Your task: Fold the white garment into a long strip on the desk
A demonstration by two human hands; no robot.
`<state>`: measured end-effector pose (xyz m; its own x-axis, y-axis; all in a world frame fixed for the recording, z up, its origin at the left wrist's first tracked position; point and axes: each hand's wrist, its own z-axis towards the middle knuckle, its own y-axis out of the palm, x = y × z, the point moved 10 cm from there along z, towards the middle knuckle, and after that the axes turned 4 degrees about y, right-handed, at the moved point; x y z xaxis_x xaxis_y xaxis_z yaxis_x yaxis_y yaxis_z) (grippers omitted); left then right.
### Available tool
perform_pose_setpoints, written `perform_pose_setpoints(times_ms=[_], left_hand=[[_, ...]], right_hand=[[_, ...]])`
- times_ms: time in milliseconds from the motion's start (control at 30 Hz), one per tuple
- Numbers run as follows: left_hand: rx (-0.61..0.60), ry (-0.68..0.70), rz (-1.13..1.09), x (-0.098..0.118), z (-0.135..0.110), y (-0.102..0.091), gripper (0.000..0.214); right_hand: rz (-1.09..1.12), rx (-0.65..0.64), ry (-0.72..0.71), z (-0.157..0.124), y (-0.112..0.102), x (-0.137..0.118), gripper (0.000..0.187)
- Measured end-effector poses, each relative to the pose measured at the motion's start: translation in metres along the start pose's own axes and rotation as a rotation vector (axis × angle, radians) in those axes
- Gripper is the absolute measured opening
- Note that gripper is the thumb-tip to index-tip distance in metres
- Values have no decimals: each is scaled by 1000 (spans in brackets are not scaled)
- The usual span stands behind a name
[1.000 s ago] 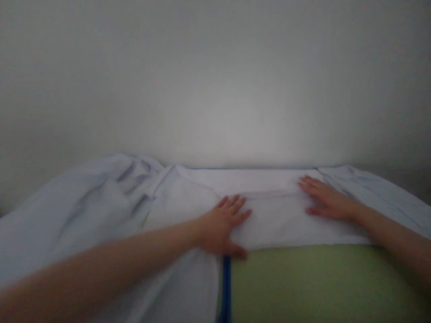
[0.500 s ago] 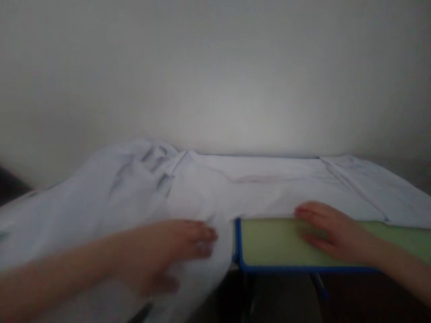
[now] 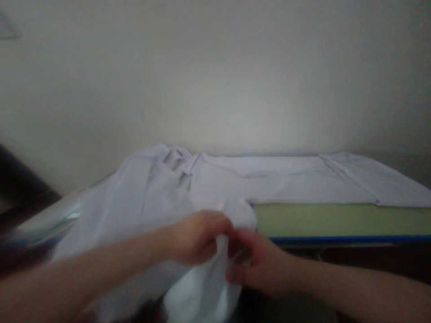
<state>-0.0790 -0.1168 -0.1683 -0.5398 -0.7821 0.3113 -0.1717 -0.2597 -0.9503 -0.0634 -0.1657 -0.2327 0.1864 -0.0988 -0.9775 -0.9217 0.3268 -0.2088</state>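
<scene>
A white cloth garment (image 3: pixel 286 186), possibly a shirt or coat, is spread along a green tabletop (image 3: pixel 330 220). One long part of it reaches right, while the bunched, creased bulk hangs over the front at left. My left hand (image 3: pixel 202 237) is closed, pinching the hanging cloth near its front. Close against it, my right hand (image 3: pixel 264 264) has fingers curled on the same fold, thumb below. Cloth drops beneath both hands toward the bottom of the view. Motion blur hides the exact grip of the fingertips.
Behind the table rises a plain pale wall (image 3: pixel 235 80). The tabletop has a blue front edge (image 3: pixel 353 239). At left lies a shiny pale surface (image 3: pixel 50 215), with a dark slanted shape (image 3: pixel 23 179) beyond it. Darkness fills the space under the table.
Both hands were apart and loosely open; now they meet at the middle, gripping the cloth. My right hand has moved left from the table's front. The hanging cloth is gathered up between them.
</scene>
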Motion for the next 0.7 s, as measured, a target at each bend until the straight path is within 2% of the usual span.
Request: perform_pose_setpoints(times_ms=[100, 167, 200, 267, 333, 367, 433, 533, 633, 700], left_hand=[[234, -150, -49, -19, 33, -43, 17], [357, -212, -26, -29, 57, -67, 24], [405, -246, -12, -34, 68, -76, 31], [474, -313, 7, -43, 89, -92, 44], [529, -372, 8, -53, 105, -107, 51], [558, -397, 4, -58, 111, -115, 53], [614, -448, -23, -71, 117, -129, 56], [684, -556, -106, -104, 117, -143, 60], [735, -632, -196, -140, 112, -145, 64], [783, -645, -247, -161, 109, -143, 66]], right_hand=[[373, 115, -30, 7, -12, -27, 55], [453, 213, -41, 8, -26, -42, 57], [426, 279, -33, 6, -36, -47, 57], [246, 474, 5, -3, -68, -51, 61], [-36, 675, 16, -19, -107, -57, 63], [-173, 734, 12, -26, -124, -59, 61], [-413, 761, 17, -36, -156, -60, 52], [-735, 760, 136, -49, -208, -53, 39], [-978, 777, 246, -58, -261, -57, 23], [-1032, 794, 301, -58, -294, -63, 16]])
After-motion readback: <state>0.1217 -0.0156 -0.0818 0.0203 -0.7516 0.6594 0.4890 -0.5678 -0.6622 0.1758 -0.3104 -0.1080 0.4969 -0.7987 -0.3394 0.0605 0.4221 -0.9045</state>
